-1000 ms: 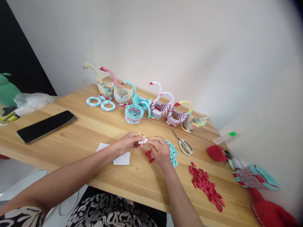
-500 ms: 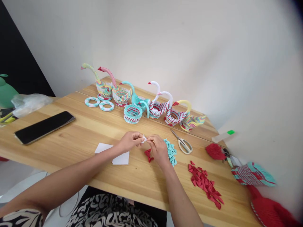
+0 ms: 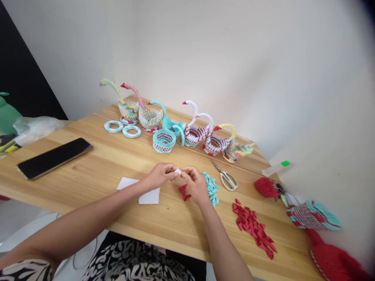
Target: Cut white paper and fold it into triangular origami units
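Observation:
A small folded piece of white paper (image 3: 178, 171) is pinched between my two hands above the middle of the table. My left hand (image 3: 162, 175) grips its left side, and my right hand (image 3: 195, 182) has thumb and fingers closed on its right side. White paper sheets (image 3: 149, 196) lie on the table, partly under my left forearm. Just below my right hand are a few red folded paper pieces (image 3: 183, 192). A pile of turquoise folded pieces (image 3: 212, 187) sits beside that hand, partly hidden by it.
Several paper swans (image 3: 150, 118) line the back of the table (image 3: 99, 175), with a turquoise paper basket (image 3: 164, 141) and two paper rings (image 3: 131, 131) before them. Scissors (image 3: 227, 178) and a red piece pile (image 3: 253, 226) lie right. A phone (image 3: 55, 157) lies left.
My fingers have shifted slightly around the white paper, which now shows a smoother, pointed shape. My right-hand fingers are more curled. Everything else stays in place.

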`<state>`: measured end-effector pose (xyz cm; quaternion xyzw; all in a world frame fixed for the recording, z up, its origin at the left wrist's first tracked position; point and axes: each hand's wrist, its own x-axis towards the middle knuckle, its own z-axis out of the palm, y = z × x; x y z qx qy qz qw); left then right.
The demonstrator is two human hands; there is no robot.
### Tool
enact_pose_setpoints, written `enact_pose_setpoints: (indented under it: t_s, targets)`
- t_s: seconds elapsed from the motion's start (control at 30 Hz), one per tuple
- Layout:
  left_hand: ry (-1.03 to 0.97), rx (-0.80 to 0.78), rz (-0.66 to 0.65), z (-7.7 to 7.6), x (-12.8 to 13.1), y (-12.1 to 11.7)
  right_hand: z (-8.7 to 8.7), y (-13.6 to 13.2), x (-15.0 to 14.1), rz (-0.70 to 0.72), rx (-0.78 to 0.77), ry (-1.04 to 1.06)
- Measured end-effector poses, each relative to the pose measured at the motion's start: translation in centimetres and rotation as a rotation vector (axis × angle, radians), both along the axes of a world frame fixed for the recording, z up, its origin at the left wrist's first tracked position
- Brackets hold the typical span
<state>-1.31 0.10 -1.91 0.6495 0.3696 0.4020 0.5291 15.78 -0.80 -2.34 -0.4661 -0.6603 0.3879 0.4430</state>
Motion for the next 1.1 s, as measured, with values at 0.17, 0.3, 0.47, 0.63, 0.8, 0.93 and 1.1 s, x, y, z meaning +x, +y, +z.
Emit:
enact_pose_setpoints:
  t_s: [0.17, 0.3, 0.47, 0.63, 0.8, 0.93, 1.1]
  targets:
    - [0.069, 0.034, 0.028, -0.3, 0.0, 0.1, 0.2, 0.0, 0.0, 0.059, -0.052, -0.002]
    - [0.103, 0.032, 0.052, -0.2, 0.1, 0.0, -0.2, 0.3, 0.3, -0.039, 0.026, -0.046]
    - [0.070, -0.044, 0.031, 0.2, -0.1, 0.0, -0.7, 0.8, 0.7, -0.055, -0.037, 0.019]
    - [0.145, 0.006, 0.037, -0.2, 0.0, 0.0, -0.6, 0.7, 0.7, -0.027, -0.122, 0.027]
    - [0.065, -0.036, -0.066, -0.6, 0.1, 0.0, -0.1, 0.4, 0.6, -0.113, -0.118, -0.009]
    - [0.060, -0.021, -0.030, -0.2, 0.1, -0.1, 0.3, 0.3, 0.5, -0.104, -0.123, -0.002]
    - [0.083, 0.002, 0.013, -0.2, 0.2, -0.1, 0.1, 0.3, 0.5, -0.080, -0.115, -0.001]
